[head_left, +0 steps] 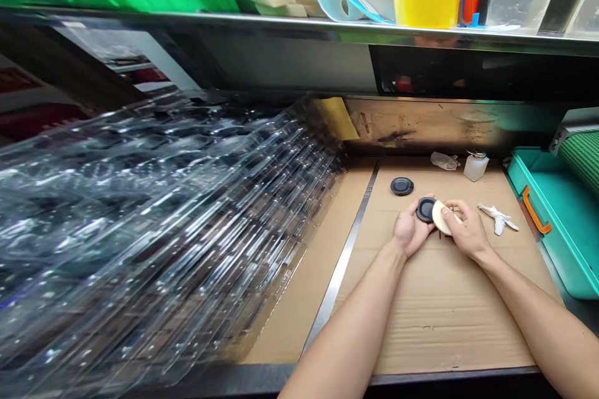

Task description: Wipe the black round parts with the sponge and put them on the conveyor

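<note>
My left hand (409, 232) grips a dark round disc (425, 209) by its edge, with the recessed face turned up. Against its right side lies a cream round disc (440, 218), pinched between the thumb and fingers of my right hand (466, 232). The two discs overlap, and the cream one covers part of the dark one. Just behind my left hand, another dark disc or small stack of them (402, 186) rests on the cardboard (449, 299). A crumpled white cloth or glove (500, 219) lies to the right of my right hand.
Stacked clear plastic trays (187, 230) fill the left side. A translucent bottle with a metal top (476, 166) and a crumpled clear bag (444, 161) stand at the back. At right is a teal bin (561, 237) with an orange handle. A shelf (290, 24) crosses above, holding a yellow container (425, 3).
</note>
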Demonstrator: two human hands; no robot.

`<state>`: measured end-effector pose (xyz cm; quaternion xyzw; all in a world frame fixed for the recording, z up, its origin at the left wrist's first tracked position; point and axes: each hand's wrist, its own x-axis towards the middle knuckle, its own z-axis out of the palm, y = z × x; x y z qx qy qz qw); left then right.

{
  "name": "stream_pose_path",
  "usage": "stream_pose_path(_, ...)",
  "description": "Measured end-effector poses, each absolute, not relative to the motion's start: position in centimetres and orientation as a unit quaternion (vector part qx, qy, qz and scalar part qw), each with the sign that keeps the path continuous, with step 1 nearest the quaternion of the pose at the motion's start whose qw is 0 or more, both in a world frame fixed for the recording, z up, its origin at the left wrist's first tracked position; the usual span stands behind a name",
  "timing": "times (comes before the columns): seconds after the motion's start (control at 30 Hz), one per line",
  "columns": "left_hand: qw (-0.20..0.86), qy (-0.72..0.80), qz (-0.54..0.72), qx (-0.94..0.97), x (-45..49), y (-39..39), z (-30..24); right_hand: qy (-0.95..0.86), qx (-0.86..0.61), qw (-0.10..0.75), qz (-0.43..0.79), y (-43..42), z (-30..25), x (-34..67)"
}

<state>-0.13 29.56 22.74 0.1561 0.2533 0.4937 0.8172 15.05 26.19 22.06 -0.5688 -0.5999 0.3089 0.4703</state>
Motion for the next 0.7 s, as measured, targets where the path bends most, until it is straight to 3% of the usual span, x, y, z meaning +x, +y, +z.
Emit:
stream_pose_path(0.17, 0.813, 0.242, 0.474, 0.235, 0.7, 28.8, 22.1, -0.567, -0.534, 0.48, 0.403, 26.0, 22.3, 14.3)
stream_pose_path(0.27, 0.82, 0.247, 0.47, 0.216, 0.7, 28.8, 22.0, -0.622, -0.502, 0.416, 0.434, 26.0, 23.2, 14.9)
stream_pose_path(0.37, 0.817, 0.241, 0.489, 0.191, 0.5, 29.0, 22.0, -0.689, -0.547, 0.327, 0.346, 26.2, 24.0, 16.1)
stream_pose_path(0.47, 0.809, 0.244, 0.5, 0.188, 0.7, 29.1, 21.9, -0.671, -0.637, 0.332, 0.186, 26.2, 24.1, 16.5)
stream_pose_path(0.6, 0.825, 0.246, 0.475, 0.182, 1.1, 28.9, 21.8, -0.723, -0.587, 0.313, 0.184, 26.0, 24.1, 15.8)
stream_pose_path(0.7, 0.819, 0.256, 0.482, 0.179, 1.1, 28.8, 22.0, -0.677, -0.669, 0.284, 0.118, 26.0, 24.5, 15.6)
